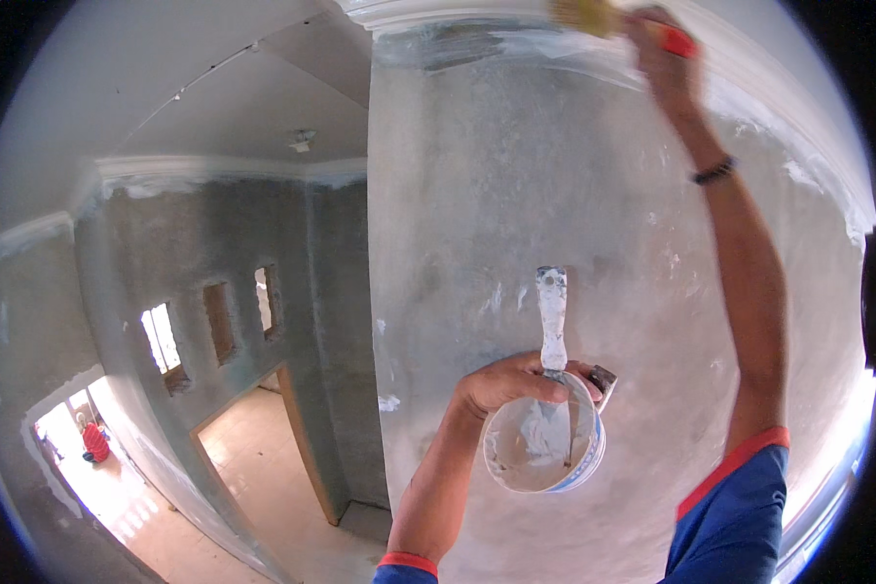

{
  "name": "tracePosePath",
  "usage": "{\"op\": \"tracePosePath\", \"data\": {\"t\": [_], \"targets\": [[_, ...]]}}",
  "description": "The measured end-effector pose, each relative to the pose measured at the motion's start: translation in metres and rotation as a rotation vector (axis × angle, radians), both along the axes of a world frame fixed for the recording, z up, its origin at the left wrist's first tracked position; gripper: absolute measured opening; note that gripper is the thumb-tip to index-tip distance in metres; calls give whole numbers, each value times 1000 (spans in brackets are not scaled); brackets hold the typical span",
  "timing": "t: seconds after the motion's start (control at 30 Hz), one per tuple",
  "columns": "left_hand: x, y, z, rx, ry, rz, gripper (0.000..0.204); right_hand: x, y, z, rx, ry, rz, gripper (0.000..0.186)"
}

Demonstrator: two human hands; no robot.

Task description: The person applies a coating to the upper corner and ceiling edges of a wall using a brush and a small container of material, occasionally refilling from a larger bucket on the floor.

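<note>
My right hand (pixel 664 78) is raised high at the cornice, closed around a paintbrush (pixel 582 14) with pale yellow bristles and a red patch on its handle. The hand and brush are blurred by motion. Lower down, my left hand (pixel 512 383) grips a white plastic tub (pixel 588 471) by its rim, the thumb over the edge. Whitish paste coats the tub's inside. A paste-smeared putty knife (pixel 552 316) stands in it, handle up, beside the left thumb. Behind the left fingers shows the dark end of a second small tool (pixel 603 378); its kind is hidden.
A grey plastered wall (pixel 516 175) fills the space before me, patched white near the white cornice (pixel 769 58). Past its left edge lies a lower room with a wood-framed doorway (pixel 302 453), small wall openings (pixel 219 321) and a ceiling fixture (pixel 302 141).
</note>
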State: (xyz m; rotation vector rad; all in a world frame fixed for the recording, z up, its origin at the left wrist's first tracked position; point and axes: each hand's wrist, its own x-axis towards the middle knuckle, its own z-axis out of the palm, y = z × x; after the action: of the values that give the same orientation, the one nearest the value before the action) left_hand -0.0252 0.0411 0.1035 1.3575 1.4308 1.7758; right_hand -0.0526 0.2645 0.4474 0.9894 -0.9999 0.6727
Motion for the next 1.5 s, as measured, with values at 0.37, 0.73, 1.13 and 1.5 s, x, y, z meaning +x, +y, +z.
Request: {"op": "tracePosePath", "data": {"t": [0.37,0.73,1.13,1.5], "targets": [[-3,1,2,-70,100,107,42,19,131,-60,-419,363,-705,13],[-12,3,-9,-4,96,76,54,63,-172,-46,226,155,288,7],[-15,3,-9,5,156,95,53,38,-169,0,-15,114,-248,21],[-6,3,1,-130,239,212,52,52,-230,-16,143,197,85,21]]}}
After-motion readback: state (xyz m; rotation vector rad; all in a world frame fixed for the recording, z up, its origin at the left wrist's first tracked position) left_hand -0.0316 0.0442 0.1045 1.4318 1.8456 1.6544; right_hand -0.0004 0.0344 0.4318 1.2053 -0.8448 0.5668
